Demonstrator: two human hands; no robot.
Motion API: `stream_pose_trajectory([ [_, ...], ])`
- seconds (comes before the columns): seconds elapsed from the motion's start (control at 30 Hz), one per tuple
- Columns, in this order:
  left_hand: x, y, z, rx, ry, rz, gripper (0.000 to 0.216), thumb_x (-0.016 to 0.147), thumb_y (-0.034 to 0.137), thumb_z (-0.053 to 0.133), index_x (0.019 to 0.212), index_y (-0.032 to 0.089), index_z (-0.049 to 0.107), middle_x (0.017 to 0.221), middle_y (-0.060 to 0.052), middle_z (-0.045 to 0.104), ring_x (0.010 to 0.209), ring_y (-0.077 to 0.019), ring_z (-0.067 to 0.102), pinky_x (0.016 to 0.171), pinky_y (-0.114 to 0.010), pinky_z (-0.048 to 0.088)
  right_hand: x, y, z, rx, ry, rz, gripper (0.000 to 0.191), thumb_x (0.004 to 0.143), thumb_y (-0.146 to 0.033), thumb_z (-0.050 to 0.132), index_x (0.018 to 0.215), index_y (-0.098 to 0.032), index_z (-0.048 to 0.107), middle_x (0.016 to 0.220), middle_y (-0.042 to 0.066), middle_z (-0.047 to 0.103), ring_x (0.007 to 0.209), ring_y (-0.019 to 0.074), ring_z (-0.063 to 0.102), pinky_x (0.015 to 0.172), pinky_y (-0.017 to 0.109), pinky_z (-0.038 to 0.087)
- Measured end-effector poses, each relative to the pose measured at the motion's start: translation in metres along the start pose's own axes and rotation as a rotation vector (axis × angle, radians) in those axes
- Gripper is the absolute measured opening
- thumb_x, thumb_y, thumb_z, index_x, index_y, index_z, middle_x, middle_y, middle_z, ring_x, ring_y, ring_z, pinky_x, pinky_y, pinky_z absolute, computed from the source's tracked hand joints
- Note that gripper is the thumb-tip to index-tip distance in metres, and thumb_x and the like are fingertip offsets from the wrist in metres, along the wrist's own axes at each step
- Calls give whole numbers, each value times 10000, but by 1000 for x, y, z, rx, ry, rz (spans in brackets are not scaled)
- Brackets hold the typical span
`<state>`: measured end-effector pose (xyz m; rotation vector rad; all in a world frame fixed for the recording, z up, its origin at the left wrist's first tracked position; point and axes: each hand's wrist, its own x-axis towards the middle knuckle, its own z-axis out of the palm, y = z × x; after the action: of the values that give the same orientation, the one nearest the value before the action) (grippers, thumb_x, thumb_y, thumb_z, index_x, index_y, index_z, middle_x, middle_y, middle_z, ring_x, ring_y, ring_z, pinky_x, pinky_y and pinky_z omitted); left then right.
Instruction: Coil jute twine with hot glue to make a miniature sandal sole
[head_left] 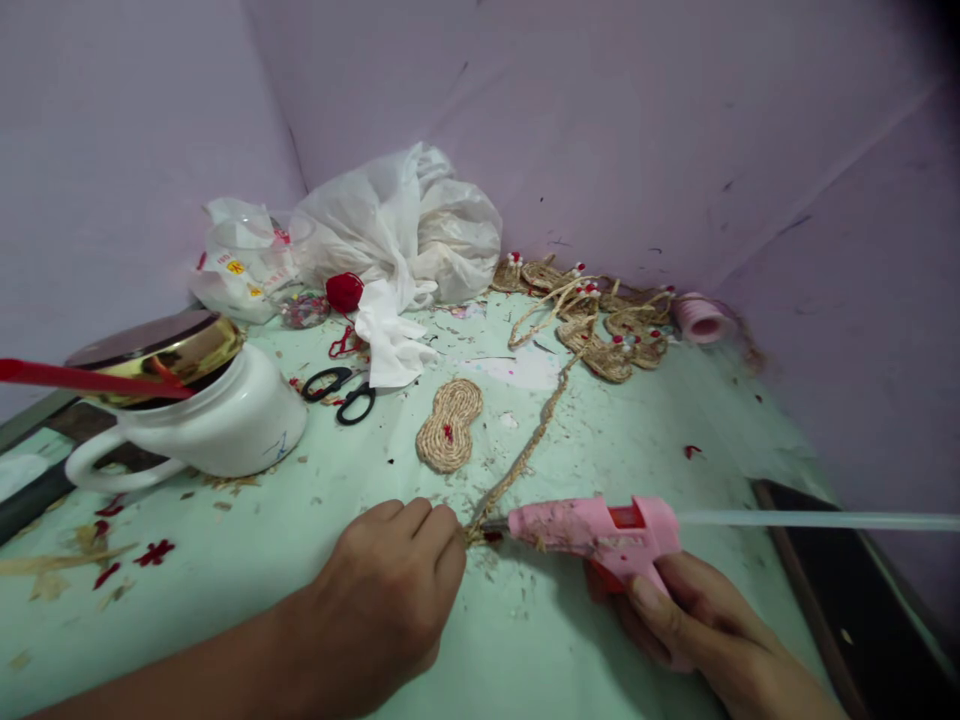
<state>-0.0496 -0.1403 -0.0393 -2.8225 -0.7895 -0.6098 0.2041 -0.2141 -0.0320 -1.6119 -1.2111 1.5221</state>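
Observation:
My right hand [697,620] is wrapped round the handle of a pink glue gun [574,528], with a long clear glue stick [810,520] sticking out of its back. The gun's nozzle points left and meets the end of a braided straw cord [529,445]. My left hand [397,570] is closed at that same end of the cord; its fingertips are hidden behind the knuckles. A small dark red piece shows under the nozzle. Just beyond my hands lies a flat coiled straw sole shape [450,425] with a red mark on it.
Black-handled scissors [356,403] and a white tissue [390,340] lie behind my left hand. A white mug [217,420] with a gold lid stands left. At the back are a plastic bag [412,230], red yarn [345,292], small straw slippers [600,340] and a pink spool [703,318].

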Motion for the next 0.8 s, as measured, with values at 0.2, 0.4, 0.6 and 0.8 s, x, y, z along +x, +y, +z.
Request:
stream_pose_trajectory([
  [0.2, 1, 0, 0, -18, -16, -2, 100, 724, 95, 558, 790, 169, 569, 663, -9, 496, 579, -166, 421, 504, -319, 302, 2, 2, 0, -16, -7, 2, 434, 817, -616, 490, 724, -196, 546, 586, -47, 337, 523, 100, 259, 478, 243, 219],
  [0.4, 0, 0, 1, -25, 24, -6, 95, 722, 89, 558, 773, 169, 568, 652, -8, 494, 574, -166, 411, 505, -319, 295, 1, 2, 0, -14, -11, -8, 433, 819, -619, 482, 751, -199, 562, 577, -49, 336, 520, 103, 263, 475, 242, 221],
  [0.6, 1, -1, 2, -21, 40, -15, 80, 729, 92, 560, 743, 171, 558, 645, -7, 494, 572, -162, 411, 505, -315, 288, 0, -7, 7, 19, 26, 13, 474, 771, -659, 519, 694, -192, 544, 561, -54, 332, 513, 97, 246, 477, 243, 199],
  [0.8, 1, -1, 0, -24, 8, -16, 99, 736, 89, 550, 793, 166, 577, 657, -10, 511, 577, -165, 434, 500, -314, 304, -2, -8, 6, 39, 78, 26, 489, 752, -670, 533, 635, -198, 477, 553, -49, 341, 515, 102, 248, 479, 248, 197],
])
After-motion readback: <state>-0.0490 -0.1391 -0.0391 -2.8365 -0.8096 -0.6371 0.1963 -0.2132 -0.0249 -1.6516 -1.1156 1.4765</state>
